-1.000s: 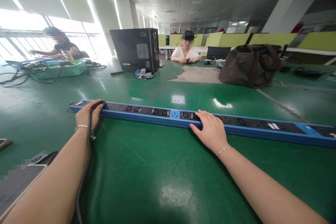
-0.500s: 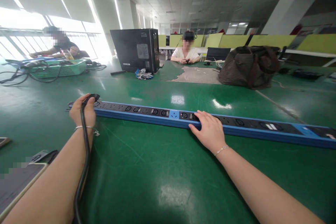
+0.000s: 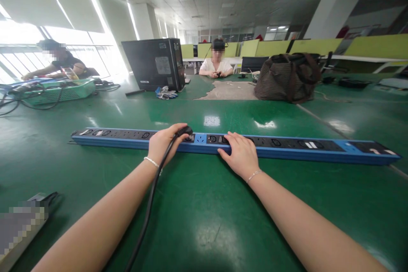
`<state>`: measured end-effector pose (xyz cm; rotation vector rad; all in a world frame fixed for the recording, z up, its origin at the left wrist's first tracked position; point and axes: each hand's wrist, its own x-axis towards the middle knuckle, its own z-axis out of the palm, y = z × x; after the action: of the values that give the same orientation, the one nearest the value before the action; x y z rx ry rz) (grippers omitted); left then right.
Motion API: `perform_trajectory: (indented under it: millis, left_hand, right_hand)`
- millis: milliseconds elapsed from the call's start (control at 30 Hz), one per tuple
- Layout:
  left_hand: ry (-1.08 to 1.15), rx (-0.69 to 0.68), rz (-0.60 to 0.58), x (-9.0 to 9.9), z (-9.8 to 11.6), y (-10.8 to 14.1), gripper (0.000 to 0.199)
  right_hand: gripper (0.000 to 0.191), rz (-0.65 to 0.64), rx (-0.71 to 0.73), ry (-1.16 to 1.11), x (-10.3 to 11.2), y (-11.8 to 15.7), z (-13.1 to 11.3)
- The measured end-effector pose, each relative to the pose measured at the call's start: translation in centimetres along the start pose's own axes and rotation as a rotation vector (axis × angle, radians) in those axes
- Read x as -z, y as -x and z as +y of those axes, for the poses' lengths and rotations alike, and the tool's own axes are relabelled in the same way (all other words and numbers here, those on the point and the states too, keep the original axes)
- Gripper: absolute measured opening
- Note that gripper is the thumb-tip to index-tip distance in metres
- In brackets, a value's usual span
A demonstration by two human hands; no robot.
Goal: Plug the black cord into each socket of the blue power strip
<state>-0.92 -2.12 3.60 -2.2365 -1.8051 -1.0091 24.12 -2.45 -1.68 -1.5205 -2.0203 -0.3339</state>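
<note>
A long blue and black power strip (image 3: 200, 138) with several sockets lies crosswise on the green table (image 3: 204, 204). My left hand (image 3: 164, 142) is closed around a black power plug (image 3: 187, 131), held just above the strip to the left of its blue socket. From the plug a black cord (image 3: 153, 195) hangs down along my left forearm. My right hand (image 3: 240, 155) rests on the strip right of the blue socket, fingers over the top and thumb at the near side. Its fingers are spread and cover some sockets.
A black computer case (image 3: 153, 66) and a glove (image 3: 166, 92) stand at the back, beside a brown bag (image 3: 283, 78). A green basket (image 3: 63, 91) with cables is at left. Two people sit beyond the table. A blurred flat object (image 3: 24, 229) lies near left.
My left hand has moved right along the strip with the plug, from the left end to near the blue socket. My right hand stays on the strip. The view has shifted slightly.
</note>
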Motion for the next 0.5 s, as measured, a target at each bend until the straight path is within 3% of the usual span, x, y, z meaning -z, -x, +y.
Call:
perform_trajectory:
  millis: [167, 500]
  left_hand:
    - [-0.068, -0.008, -0.04, -1.6, 2.2, -0.1, 0.035]
    - [-0.121, -0.098, -0.04, -2.9, 2.9, -0.1, 0.034]
  right_hand:
    - [0.044, -0.002, -0.005, -0.021, 0.1, 0.0, -0.2]
    - [0.045, 0.001, -0.023, -0.042, 0.2, -0.1, -0.4]
